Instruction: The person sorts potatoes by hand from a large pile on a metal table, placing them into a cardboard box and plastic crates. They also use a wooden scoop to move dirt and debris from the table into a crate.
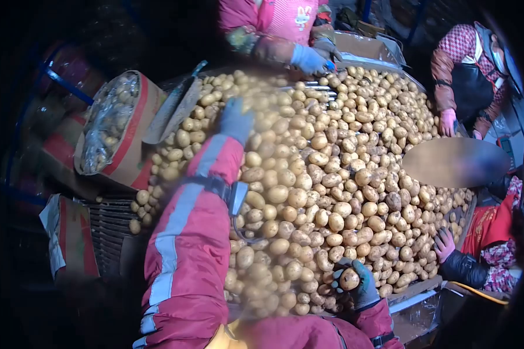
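Note:
Many potatoes (332, 221) lie heaped over a wide sorting table. My left hand, in a blue-grey glove (237, 121), reaches far forward over the upper left of the heap; its fingers are blurred, and whether it holds anything is unclear. Nearer my body at the lower right, my right hand (362, 286) wears a teal and grey glove. Its fingers curl round a single potato (349, 279), just above the others. Both my sleeves are dark pink, the left one with a reflective stripe.
A co-worker in pink (285, 20) stands across the heap, gloved hands above a metal rake-like tool (320, 90). Two more people stand at the right, hands at the table's edge. An open carton (131, 128) with plastic-wrapped potatoes is at the left, beside a slatted rack (110, 232).

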Demonstrator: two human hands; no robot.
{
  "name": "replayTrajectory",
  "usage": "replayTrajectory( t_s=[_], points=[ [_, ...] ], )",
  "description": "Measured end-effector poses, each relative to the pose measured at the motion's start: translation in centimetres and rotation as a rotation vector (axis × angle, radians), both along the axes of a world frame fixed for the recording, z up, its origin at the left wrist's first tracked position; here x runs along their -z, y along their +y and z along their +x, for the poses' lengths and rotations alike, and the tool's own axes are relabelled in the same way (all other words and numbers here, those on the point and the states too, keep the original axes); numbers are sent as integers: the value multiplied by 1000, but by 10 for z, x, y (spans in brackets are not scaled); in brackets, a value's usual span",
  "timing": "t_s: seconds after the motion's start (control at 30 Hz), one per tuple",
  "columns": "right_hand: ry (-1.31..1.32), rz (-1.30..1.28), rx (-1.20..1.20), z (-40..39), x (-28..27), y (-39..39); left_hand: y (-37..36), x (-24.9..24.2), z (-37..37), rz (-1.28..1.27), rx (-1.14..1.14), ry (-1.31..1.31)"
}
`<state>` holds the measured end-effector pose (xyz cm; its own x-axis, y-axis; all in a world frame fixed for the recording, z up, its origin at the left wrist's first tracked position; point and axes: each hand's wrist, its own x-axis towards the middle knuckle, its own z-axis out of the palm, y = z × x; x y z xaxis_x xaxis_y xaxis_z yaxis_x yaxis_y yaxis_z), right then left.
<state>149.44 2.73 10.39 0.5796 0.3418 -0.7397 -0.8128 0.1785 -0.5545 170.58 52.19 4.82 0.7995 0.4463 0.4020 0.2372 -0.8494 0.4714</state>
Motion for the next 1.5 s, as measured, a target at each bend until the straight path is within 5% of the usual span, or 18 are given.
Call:
replayTrajectory(
  t_s=[0.13,0.23,0.4,0.5,0.57,0.73,0.83,0.97,1.17,1.5],
  points=[
    [-64,-61,-76,-1,3,-3,-17,-19,9,229,-32,351],
    [-103,-61,-71,-3,6,-1,-26,-18,11,87,-47,603],
    [-144,-32,-66,-9,37,-18,-39,-18,-5,-48,0,473],
    [216,248,140,-6,6,-12,-58,-20,-36,-310,33,443],
    [227,245,124,-7,6,-12,-73,0,-64,-520,102,338],
    [170,229,59,-11,5,-16,-94,24,-114,-194,234,210],
    [96,277,-13,-8,54,-35,-155,-28,-159,-906,178,229],
    [149,439,-25,-4,39,-43,-195,-10,-213,-438,428,194],
    [130,469,-70,-10,9,-45,-270,-70,-264,-1320,365,297],
    [-41,398,-40,-54,1,-107,-372,-85,-295,-1831,402,671]
  ],
)
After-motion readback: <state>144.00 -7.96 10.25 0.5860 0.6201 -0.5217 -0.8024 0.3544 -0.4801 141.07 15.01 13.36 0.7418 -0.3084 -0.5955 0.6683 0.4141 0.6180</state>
